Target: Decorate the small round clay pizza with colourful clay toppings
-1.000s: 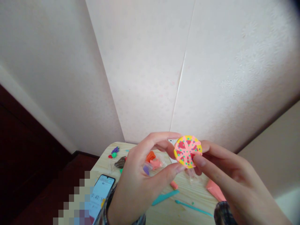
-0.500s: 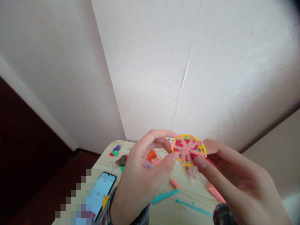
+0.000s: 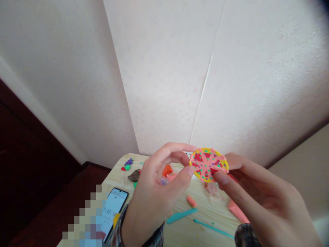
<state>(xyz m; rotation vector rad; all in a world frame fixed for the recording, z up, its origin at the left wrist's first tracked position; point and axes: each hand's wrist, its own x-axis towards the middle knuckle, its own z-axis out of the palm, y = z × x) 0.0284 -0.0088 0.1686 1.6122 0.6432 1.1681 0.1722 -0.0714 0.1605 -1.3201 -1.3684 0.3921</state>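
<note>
Between my two hands, above the table, is a round clay pizza (image 3: 205, 161) with a yellow rim, red patches, pink strips and small green and purple dots. My left hand (image 3: 159, 185) pinches its left edge between thumb and fingers. On the other side, my right hand (image 3: 259, 192) grips the lower right edge, the thumb on top of a pink strip. Below the hands lie a teal plastic knife (image 3: 182, 215), a thin teal modelling tool (image 3: 213, 229) and a small pink clay roll (image 3: 191, 201).
Clay grapes (image 3: 129, 162) and a green ball (image 3: 127, 167) sit at the table's far left corner. A phone (image 3: 113, 209) lies at the left edge. Orange clay (image 3: 167, 170), a plastic wrapper (image 3: 212, 190) and a pink packet (image 3: 238, 211) are around the hands. A white wall (image 3: 164, 85) rises behind.
The view has shifted very slightly, so the pizza and hands appear a little further right. Both hands keep the same hold on the pizza.
</note>
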